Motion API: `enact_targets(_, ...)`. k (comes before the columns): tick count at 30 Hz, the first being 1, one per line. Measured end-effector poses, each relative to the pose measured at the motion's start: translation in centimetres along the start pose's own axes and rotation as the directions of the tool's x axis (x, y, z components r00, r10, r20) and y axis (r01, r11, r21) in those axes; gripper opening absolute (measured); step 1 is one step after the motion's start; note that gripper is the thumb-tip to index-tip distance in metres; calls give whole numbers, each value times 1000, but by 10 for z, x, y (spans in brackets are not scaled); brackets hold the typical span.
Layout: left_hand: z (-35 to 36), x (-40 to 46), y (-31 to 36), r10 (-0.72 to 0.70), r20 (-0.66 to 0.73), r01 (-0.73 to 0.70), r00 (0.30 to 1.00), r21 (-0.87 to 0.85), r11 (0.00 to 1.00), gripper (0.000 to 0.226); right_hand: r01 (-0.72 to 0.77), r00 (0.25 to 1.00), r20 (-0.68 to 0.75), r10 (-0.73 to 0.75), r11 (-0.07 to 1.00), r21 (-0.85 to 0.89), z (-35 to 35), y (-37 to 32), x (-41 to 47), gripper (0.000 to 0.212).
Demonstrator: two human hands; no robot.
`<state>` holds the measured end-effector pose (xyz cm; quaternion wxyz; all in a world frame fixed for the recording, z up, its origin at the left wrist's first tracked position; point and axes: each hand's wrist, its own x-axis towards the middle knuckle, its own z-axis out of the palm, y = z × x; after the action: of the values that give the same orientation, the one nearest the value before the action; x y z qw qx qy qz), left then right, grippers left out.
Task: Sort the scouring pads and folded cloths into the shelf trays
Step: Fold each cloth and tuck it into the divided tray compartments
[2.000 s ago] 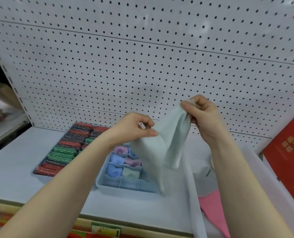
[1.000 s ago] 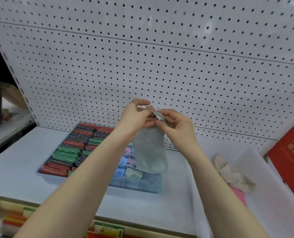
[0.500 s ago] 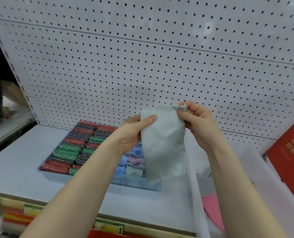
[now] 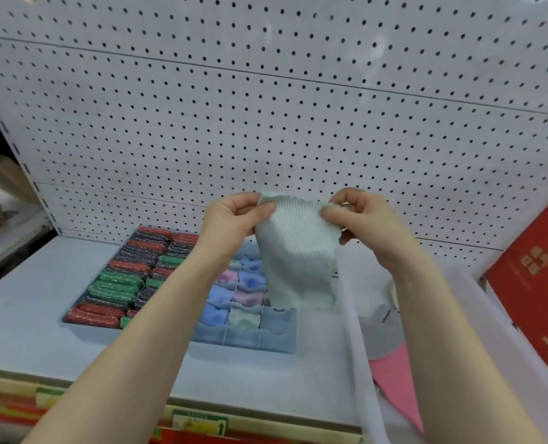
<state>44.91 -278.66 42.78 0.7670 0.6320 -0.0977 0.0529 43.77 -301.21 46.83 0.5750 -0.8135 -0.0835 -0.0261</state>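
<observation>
So mid-frame, left hand and right hand each pinch a top corner of the pale green cloth, which hangs above the blue divided tray. Imo match the corners up first, fold w/ even edges, then tuck it into the empty front-right slot. Scouring pads tray sits lower left, pink cloth lower right.
</observation>
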Motion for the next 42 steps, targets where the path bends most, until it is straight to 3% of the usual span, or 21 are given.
enact_targets(2, 9, 2, -5, 8, -117, 3, 993, 92, 996, 16, -47, 981, -195, 9, 980, -194, 12, -2, 9, 12)
enact_targets(4, 19, 0, -6, 47, -170, -21, 984, 154, 988, 14, -40, 959, -284, -16, 981, -189, 24, -6, 12, 13)
enact_targets(7, 33, -9, -7, 141, -209, -92, 968, 230, 969, 32, -11, 942, -334, -40, 989, -148, 35, -11, 13, 15)
enact_targets(12, 47, -20, 3, 163, -156, -128, 974, 214, 968, 14, 21, 959, -284, -12, 999, 30, 48, -19, 12, 17)
enact_targets(18, 45, -20, 3, 170, -68, -151, 983, 219, 964, 24, 51, 979, -201, -32, 995, 91, 48, -23, 9, 19)
enact_targets(22, 38, -15, 5, 189, -114, -154, 975, 257, 954, 23, 97, 975, -209, -70, 987, 124, 39, -14, 6, 20)
enact_targets(25, 31, -8, 12, 111, -106, -94, 988, 156, 983, 21, 76, 973, -230, -29, 978, 195, 28, 7, 5, 16)
enact_targets(28, 27, -1, 25, 67, -29, -66, 997, 37, 997, 22, -14, 994, 111, -9, 978, 209, 35, 32, 2, 28)
enact_targets(30, 25, 3, 34, 65, 5, -65, 998, -6, 998, 19, -37, 976, 216, -30, 952, 303, 47, 44, 0, 27)
enact_targets(34, 17, 13, 40, 5, -44, -8, 999, -68, 998, 14, -62, 986, 167, -4, 920, 388, 58, 49, 1, 14)
enact_targets(36, 12, 14, 30, -160, -36, 158, 986, -71, 985, 20, -86, 991, 131, 34, 904, 420, 59, 49, 2, 10)
enact_targets(38, 7, 7, 10, -344, 41, 343, 938, 34, 939, 35, -113, 993, 91, 81, 893, 437, 60, 50, 2, 8)
enact_targets(40, 7, -5, -11, -430, 113, 418, 896, 115, 901, 31, -134, 991, 49, 125, 905, 403, 61, 54, 3, 8)
enact_targets(42, 8, -12, -26, -459, 97, 449, 883, 104, 887, 28, -189, 981, 26, 192, 921, 342, 61, 60, 3, 13)
